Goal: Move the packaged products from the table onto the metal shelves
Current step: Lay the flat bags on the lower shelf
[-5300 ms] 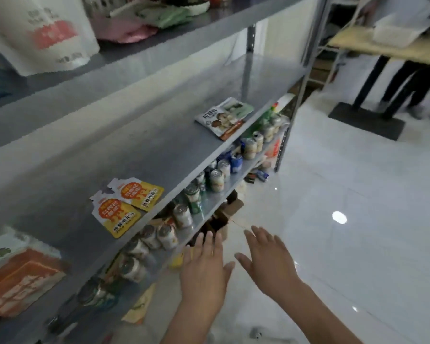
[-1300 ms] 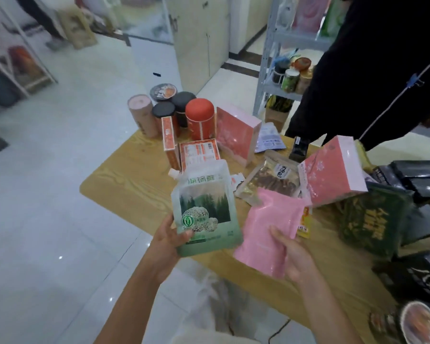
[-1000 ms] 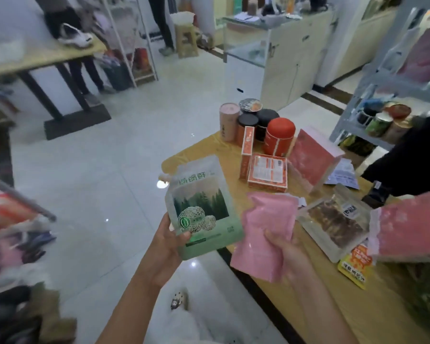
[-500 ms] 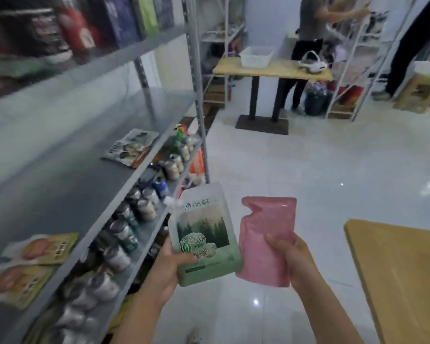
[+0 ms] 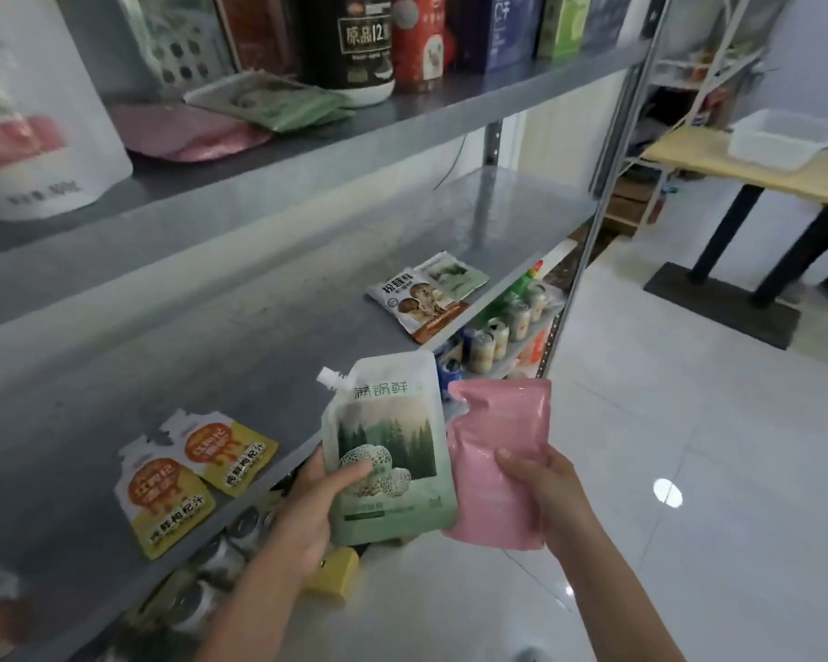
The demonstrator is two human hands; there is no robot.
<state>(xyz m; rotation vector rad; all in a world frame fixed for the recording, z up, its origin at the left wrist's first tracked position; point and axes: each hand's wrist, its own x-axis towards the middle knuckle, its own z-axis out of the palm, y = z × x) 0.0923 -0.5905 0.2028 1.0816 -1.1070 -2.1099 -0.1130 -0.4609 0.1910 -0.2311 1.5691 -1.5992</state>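
A: Now, what is in hand?

B: Item one: green pouch (image 5: 393, 446) with a white corner spout, held upright. The left hand (image 5: 307, 508) grips it, thumb across the front and fingers behind. Item two: pink pouch (image 5: 498, 437), plain and glossy. The right hand (image 5: 546, 494) pinches its lower half, thumb on the face. Both pouches are in the air just off the front edge of the middle shelf (image 5: 259, 327), side by side. I cannot tell whether they touch. Neither is on the shelf yet.

A: Risks?

B: By judgement only:
- Glossy film may slip from a thumb-and-finger pinch.
- A soft pouch laid too near the lip could slide off onto the cans (image 5: 498, 327) on the shelf below.
- A pouch set down carelessly could shove the packets already lying there.

A: Surroundings and obstructions?

B: Listed by place:
- Middle shelf: two yellow sachets (image 5: 197, 475) at the front left and two mushroom packets (image 5: 426, 293) further right, with a gap between them that looks wide enough.
- Upper shelf (image 5: 402, 112): a flat pink packet (image 5: 197, 136), green packets (image 5: 278, 100), jars and boxes.
- Right end of the shelves: a steel post (image 5: 593, 231).
- Low down, below the left hand: a yellow box (image 5: 335, 573).
- Well apart: a wooden table (image 5: 737, 160) bearing a white tub (image 5: 780, 138).
- In the way: only the sachets and packets, which limit where the pouches can lie
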